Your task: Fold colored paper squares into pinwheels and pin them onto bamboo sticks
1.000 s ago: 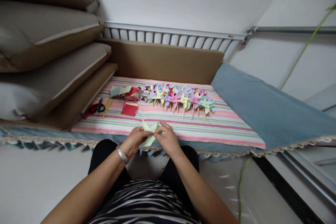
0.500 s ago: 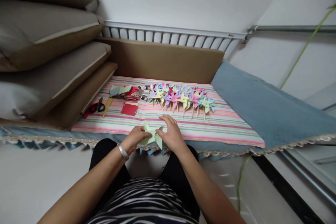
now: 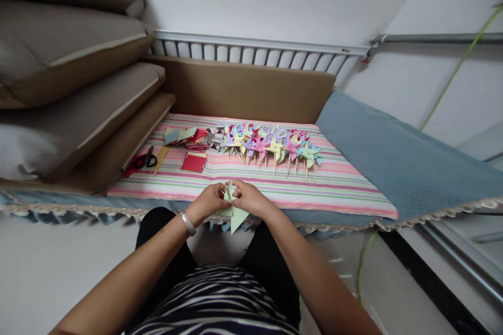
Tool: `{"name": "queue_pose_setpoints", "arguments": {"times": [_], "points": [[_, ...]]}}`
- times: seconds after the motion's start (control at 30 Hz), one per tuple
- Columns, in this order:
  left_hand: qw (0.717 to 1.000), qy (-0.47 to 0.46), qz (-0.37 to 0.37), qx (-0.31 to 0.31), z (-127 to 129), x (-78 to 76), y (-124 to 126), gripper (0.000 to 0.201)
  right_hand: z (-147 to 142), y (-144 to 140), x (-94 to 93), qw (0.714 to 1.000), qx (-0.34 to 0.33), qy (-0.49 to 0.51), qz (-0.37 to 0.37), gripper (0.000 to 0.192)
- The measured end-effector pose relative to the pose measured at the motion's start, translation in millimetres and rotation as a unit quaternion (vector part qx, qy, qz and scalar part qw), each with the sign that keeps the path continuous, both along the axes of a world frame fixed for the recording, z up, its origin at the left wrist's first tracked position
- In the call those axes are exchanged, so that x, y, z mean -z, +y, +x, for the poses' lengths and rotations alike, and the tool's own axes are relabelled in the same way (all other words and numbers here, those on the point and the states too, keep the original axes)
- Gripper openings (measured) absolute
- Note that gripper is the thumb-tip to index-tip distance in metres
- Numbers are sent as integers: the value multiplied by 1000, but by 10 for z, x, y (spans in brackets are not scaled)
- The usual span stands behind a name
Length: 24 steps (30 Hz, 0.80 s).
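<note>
A pale green paper pinwheel point(image 3: 232, 209), part folded, was held between both hands at the near edge of the striped cloth point(image 3: 334, 188), just over the fringed hem and above the person's lap. Its paper was a soft mint colour, with one pointed blade hanging down toward the lap and another tip standing up between the fingers; the middle of the piece was hidden by the fingers, so how the blades met there could not be told. The left hand point(image 3: 209, 200), a silver bangle point(image 3: 187, 222) on its wrist, was closed around the paper's left side, fingers curled in. The right hand point(image 3: 249, 198) was pinched shut on the paper's right side, thumb and fingertips meeting those of the left hand at the centre.

Farther back on the striped cloth lay a row of finished pinwheels point(image 3: 271, 146) in pink, purple, yellow and blue, each on a wooden stick. To the left of that row on the cloth sat a stack of coloured paper squares point(image 3: 186, 137), a red square point(image 3: 194, 162) just in front of it, a bundle of wooden sticks point(image 3: 160, 158) and red-handled scissors point(image 3: 142, 160) at the cloth's far left edge.
</note>
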<state>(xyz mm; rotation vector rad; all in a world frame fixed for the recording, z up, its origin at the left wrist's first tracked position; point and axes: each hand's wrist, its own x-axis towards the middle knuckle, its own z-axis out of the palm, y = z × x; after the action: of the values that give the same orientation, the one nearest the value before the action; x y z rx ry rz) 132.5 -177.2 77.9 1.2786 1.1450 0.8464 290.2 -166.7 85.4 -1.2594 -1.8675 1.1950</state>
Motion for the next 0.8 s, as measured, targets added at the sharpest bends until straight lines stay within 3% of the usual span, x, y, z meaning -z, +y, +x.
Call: {"name": "queue_pose_setpoints", "arguments": {"times": [0.1, 0.2, 0.27, 0.43, 0.6, 0.8], "points": [[998, 12, 44, -37, -27, -20, -4, 36, 36, 17, 12, 998, 13, 41, -41, 38], [991, -42, 56, -112, -51, -37, -74, 51, 49, 9, 24, 992, 46, 90, -76, 45], [987, -103, 3, -126, -40, -28, -152, 46, 26, -8, 45, 986, 75, 123, -88, 50], [966, -216, -112, -86, 84, 62, -274, 34, -108, -54, 120, 971, 136, 180, -83, 59], [949, -265, -98, -140, 166, 130, -196, 36, -179, -66, 144, 963, 158, 204, -74, 62], [947, -254, -88, -173, 144, 124, -137, 27, -208, -39, 166, 957, 158, 227, -88, 60]]}}
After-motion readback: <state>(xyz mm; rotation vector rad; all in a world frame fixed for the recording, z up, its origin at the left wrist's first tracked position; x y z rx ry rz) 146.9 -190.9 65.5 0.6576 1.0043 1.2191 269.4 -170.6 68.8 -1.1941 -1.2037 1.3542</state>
